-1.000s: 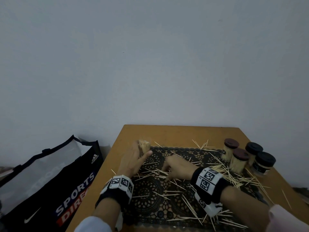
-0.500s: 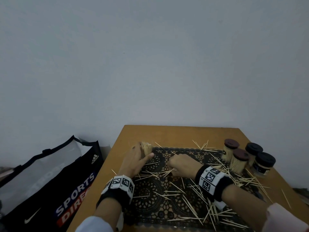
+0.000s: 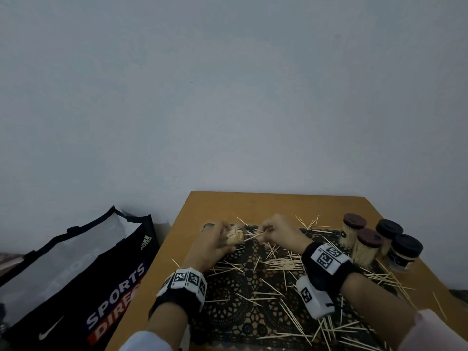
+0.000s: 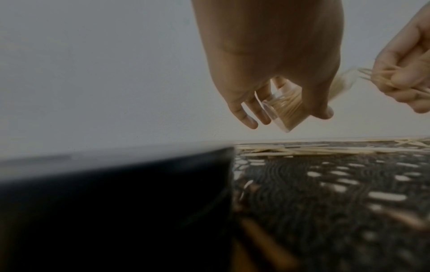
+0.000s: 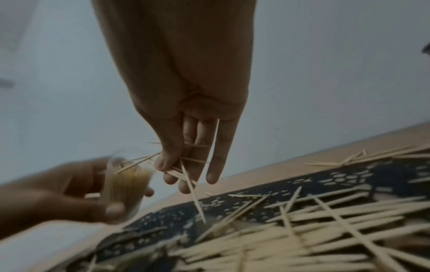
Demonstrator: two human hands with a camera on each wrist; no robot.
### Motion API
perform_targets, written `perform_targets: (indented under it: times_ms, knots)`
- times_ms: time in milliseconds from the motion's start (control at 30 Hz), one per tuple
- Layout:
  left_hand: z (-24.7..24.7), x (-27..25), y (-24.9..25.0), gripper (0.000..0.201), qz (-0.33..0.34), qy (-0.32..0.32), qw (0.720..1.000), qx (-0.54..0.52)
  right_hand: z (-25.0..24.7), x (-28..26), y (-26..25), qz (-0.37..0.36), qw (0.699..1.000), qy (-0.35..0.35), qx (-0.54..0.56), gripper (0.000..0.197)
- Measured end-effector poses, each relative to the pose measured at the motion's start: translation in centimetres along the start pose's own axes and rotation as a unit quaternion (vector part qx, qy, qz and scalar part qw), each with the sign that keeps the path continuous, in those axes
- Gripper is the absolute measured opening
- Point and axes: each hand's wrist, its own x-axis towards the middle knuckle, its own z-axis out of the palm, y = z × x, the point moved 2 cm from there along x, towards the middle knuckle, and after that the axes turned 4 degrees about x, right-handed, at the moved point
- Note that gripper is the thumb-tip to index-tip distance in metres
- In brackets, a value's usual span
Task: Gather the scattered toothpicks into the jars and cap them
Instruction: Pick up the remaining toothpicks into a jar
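Observation:
My left hand (image 3: 215, 243) (image 4: 274, 103) grips a clear open jar (image 3: 235, 236) (image 4: 286, 110) (image 5: 126, 184) full of toothpicks, tilted toward the right, above the far left of the black lace mat (image 3: 228, 300). My right hand (image 3: 273, 233) (image 5: 188, 165) pinches a small bunch of toothpicks (image 3: 254, 235) (image 5: 186, 173) whose tips point at the jar's mouth. Many loose toothpicks (image 3: 281, 262) (image 5: 325, 211) lie scattered over the mat and table. Several capped jars (image 3: 367, 245) stand at the right.
The wooden table (image 3: 253, 203) stands against a plain wall. A black sports bag (image 3: 76, 274) sits on the floor left of the table. A dark round thing (image 3: 208, 226), perhaps a cap, lies behind my left hand.
My right hand has lifted off the mat with a bunch of toothpicks and moved left and back to the jar. My left hand has tipped the jar toward it.

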Motion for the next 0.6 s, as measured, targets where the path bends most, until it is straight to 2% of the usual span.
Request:
perform_targets:
  times_ms: [100,167,367,500,600]
  knots:
    - [0.0,0.0,-0.1,0.047,0.002,-0.002,1.0,-0.002,-0.2,0.3,-0.5,0.01,0.999,0.013,0.037,0.01]
    - [0.0,0.1,0.0,0.048,0.003,-0.005,1.0,0.003,0.1,0.6,-0.9,0.014,1.0,0.008,-0.004,0.004]
    - [0.1,0.0,0.2,0.051,0.011,-0.011,1.0,-0.003,0.6,1.3,-2.8,-0.017,0.986,0.028,-0.165,0.013]
    - [0.2,0.1,0.0,0.05,-0.012,-0.029,0.999,-0.013,0.4,1.4,-3.5,-0.036,0.977,0.024,-0.207,0.019]
    - [0.2,0.0,0.3,0.052,-0.014,-0.048,0.998,-0.024,0.3,1.4,-3.5,-0.042,0.98,0.015,-0.192,0.021]
